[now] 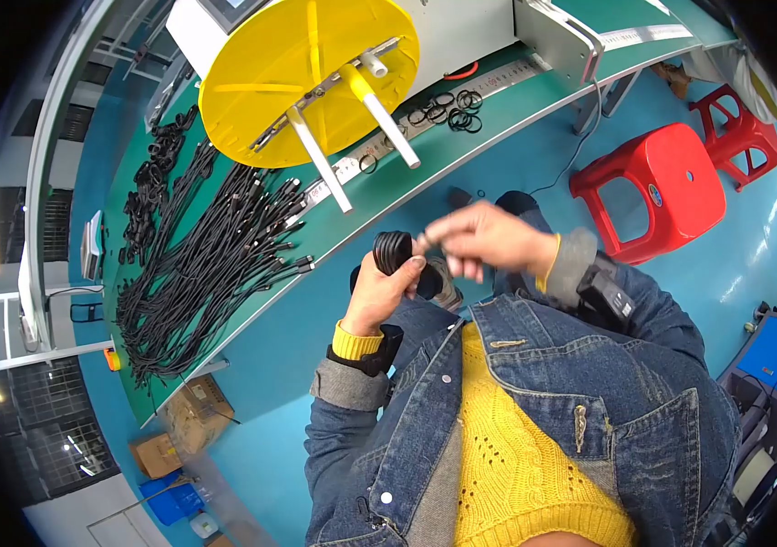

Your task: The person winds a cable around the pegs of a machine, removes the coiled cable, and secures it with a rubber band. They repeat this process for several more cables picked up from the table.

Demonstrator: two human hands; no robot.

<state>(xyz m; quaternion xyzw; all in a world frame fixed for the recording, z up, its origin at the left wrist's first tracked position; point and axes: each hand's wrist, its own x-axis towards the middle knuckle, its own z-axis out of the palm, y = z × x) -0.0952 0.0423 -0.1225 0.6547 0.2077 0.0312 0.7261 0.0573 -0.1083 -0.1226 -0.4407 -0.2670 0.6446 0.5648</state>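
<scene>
In front of my body, my left hand (377,290) is closed around a coiled black cable (392,250), its thumb pressed on the near side of the coil. Just to the right, my right hand (490,239) reaches in with thumb and forefinger pinched beside the coil. Whatever is between those fingertips is too small and blurred to name. On the green bench (252,321) at left lies a large bundle of straight black cables (197,264), connector ends toward me. Several thin black rings (463,114) lie near the bench's front edge.
A machine with a yellow disc (265,68) and white pegs (320,164) stands on the bench, its pegs jutting toward me. Coiled black cables (156,182) lie farther left. Red stools (671,187) stand at right. Cardboard boxes (195,410) sit on the floor below the bench.
</scene>
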